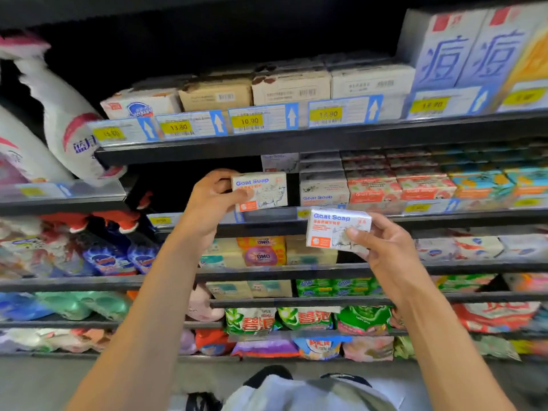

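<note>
My left hand (212,197) pinches a white cardboard Goat Soap box (261,189) by its short end, label facing me. It holds the box level with the dark gap just behind it on the black metal shelf (444,218), I judge so it can slide straight in. My right hand (382,247) grips a second white Goat Soap box (335,229) lower and nearer me, thumb across its face, ready as the next one. Just right of the left grip, stacked white soap boxes (323,191) fill the row.
</note>
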A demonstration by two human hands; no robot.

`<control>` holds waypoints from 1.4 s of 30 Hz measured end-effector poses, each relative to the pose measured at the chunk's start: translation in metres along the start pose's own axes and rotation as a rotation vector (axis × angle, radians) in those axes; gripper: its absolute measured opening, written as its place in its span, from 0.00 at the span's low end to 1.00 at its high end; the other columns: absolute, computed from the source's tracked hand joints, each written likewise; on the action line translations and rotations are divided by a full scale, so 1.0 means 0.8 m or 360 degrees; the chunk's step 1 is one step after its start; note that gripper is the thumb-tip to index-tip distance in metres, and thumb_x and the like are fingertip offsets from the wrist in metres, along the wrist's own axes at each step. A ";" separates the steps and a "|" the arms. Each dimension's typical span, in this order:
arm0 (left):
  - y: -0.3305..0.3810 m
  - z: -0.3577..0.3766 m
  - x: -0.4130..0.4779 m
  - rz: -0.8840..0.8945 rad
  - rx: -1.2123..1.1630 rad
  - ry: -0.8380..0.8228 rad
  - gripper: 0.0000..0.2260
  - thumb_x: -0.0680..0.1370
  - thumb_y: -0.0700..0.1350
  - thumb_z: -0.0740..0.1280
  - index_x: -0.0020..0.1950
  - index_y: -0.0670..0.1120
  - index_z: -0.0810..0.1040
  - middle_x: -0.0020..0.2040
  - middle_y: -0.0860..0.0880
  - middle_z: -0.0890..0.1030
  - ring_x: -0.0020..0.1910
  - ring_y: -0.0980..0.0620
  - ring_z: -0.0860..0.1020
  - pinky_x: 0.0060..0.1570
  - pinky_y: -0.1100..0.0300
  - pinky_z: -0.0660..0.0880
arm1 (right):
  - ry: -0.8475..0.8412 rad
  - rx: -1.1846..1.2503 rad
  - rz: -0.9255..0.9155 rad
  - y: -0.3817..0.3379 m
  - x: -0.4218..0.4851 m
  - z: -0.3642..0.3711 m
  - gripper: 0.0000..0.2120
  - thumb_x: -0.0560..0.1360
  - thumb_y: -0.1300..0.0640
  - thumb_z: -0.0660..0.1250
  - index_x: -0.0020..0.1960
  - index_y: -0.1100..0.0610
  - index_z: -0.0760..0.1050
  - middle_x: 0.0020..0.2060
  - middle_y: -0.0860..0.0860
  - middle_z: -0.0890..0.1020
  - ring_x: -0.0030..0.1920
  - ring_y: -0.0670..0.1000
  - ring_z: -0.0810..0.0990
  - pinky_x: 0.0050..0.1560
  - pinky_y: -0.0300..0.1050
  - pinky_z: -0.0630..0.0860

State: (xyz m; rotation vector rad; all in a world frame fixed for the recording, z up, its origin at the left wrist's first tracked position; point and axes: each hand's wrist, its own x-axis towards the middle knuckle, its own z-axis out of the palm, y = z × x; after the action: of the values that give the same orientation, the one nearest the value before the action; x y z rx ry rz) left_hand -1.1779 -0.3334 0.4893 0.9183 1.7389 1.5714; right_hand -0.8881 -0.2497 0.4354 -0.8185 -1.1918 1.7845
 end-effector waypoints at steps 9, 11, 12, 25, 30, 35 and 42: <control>-0.022 0.009 0.091 0.0084 0.0312 -0.0215 0.16 0.73 0.31 0.75 0.58 0.44 0.81 0.50 0.47 0.84 0.50 0.49 0.82 0.42 0.67 0.80 | 0.0073 -0.0032 -0.0125 0.036 -0.015 -0.003 0.21 0.69 0.61 0.75 0.62 0.61 0.80 0.55 0.57 0.87 0.57 0.56 0.86 0.59 0.51 0.79; -0.024 0.015 0.104 0.0071 0.0372 -0.0251 0.19 0.73 0.31 0.76 0.62 0.41 0.80 0.53 0.44 0.84 0.48 0.50 0.83 0.46 0.63 0.82 | 0.0084 -0.0053 -0.0133 0.043 -0.014 -0.003 0.21 0.69 0.60 0.76 0.62 0.60 0.80 0.55 0.57 0.87 0.58 0.57 0.86 0.61 0.54 0.79; -0.027 0.016 0.109 0.0060 0.0400 -0.0246 0.19 0.73 0.32 0.76 0.62 0.42 0.80 0.54 0.43 0.84 0.49 0.50 0.83 0.50 0.58 0.83 | 0.0090 -0.0058 -0.0133 0.048 -0.015 -0.001 0.21 0.69 0.60 0.76 0.62 0.60 0.80 0.55 0.57 0.87 0.58 0.57 0.86 0.62 0.55 0.78; -0.052 0.024 0.190 0.0403 0.1053 -0.0180 0.23 0.73 0.42 0.80 0.63 0.43 0.75 0.54 0.47 0.78 0.55 0.45 0.79 0.57 0.53 0.78 | 0.0107 -0.0065 -0.0252 0.072 0.000 0.010 0.22 0.69 0.60 0.76 0.62 0.60 0.80 0.56 0.57 0.87 0.59 0.57 0.86 0.61 0.55 0.78; -0.053 0.026 0.210 0.0313 0.0953 -0.0200 0.25 0.70 0.41 0.82 0.60 0.47 0.74 0.53 0.47 0.81 0.55 0.44 0.82 0.57 0.44 0.81 | 0.0115 -0.0077 -0.0270 0.077 0.007 0.015 0.23 0.68 0.59 0.76 0.62 0.60 0.80 0.55 0.57 0.87 0.58 0.57 0.86 0.61 0.57 0.78; -0.058 0.035 0.222 0.0292 0.0913 -0.0175 0.23 0.69 0.43 0.82 0.55 0.52 0.73 0.53 0.46 0.83 0.53 0.46 0.83 0.55 0.46 0.82 | 0.0127 -0.0081 -0.0256 0.085 0.011 0.013 0.30 0.63 0.52 0.81 0.62 0.60 0.81 0.56 0.58 0.87 0.59 0.58 0.85 0.62 0.58 0.78; -0.045 0.035 0.199 0.0387 0.1114 -0.0264 0.24 0.73 0.44 0.79 0.64 0.48 0.72 0.59 0.46 0.80 0.59 0.44 0.80 0.61 0.47 0.79 | 0.0153 -0.0079 -0.0253 0.088 0.010 0.014 0.22 0.69 0.60 0.76 0.62 0.60 0.80 0.57 0.58 0.87 0.60 0.58 0.85 0.60 0.54 0.79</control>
State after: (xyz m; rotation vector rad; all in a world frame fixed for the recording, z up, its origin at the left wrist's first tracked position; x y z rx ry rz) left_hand -1.2489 -0.1887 0.4518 1.5907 2.1479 0.9645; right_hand -0.9206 -0.2619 0.3730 -0.8059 -1.2078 1.5759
